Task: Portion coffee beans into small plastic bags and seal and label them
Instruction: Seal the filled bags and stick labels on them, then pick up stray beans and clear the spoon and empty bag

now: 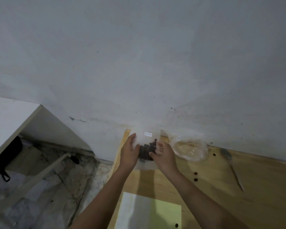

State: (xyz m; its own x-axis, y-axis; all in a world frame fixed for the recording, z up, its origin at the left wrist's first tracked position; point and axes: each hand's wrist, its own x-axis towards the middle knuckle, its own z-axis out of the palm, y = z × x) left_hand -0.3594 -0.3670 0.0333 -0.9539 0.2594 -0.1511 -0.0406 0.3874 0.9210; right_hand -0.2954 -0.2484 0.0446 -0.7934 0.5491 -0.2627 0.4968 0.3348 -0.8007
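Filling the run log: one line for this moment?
left hand touches bag | right hand grips bag | beans inside, labelled | spoon lying on table

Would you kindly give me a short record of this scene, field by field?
small bag: clear, holds coffee beans, held at the far edge of the table
label: white, near the bag's top
left hand: straight fingers along the bag's left side
right hand: pinches the bag's right side
spoon: lies on the table, to the right
loose beans: a few on the table
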